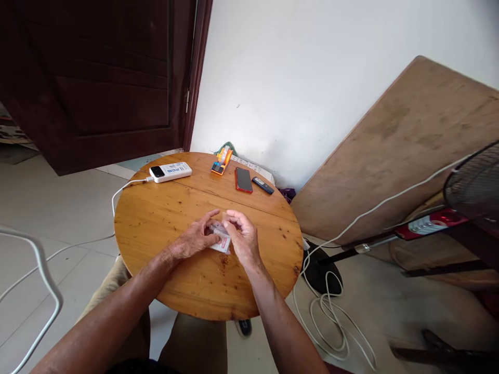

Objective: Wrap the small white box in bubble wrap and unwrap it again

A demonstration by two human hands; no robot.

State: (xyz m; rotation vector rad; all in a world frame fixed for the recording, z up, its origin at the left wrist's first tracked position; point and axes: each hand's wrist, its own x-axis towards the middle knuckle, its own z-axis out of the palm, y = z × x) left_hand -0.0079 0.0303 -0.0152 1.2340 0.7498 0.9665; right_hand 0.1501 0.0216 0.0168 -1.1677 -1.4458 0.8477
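On the round wooden table, between my hands, lies a small clear plastic packet [223,244] with white contents and red print. My left hand [197,236] steadies it from the left, thumb across its face and index finger stretched towards the far side. From the right, my right hand [242,236] pinches at the packet's far edge with thumb and fingers. A thin translucent brownish piece [224,216] shows at those right fingertips; whether it is part of the packet or a separate strip I cannot tell. Fingers partly hide the packet's upper end.
Along the table's [156,218] far side are a white power bank [171,172] with a cable, an orange tape dispenser [222,160], a red-edged phone [244,179] and a dark remote-like device [263,185]. A fan [432,223] and coiled cable [331,322] are at right.
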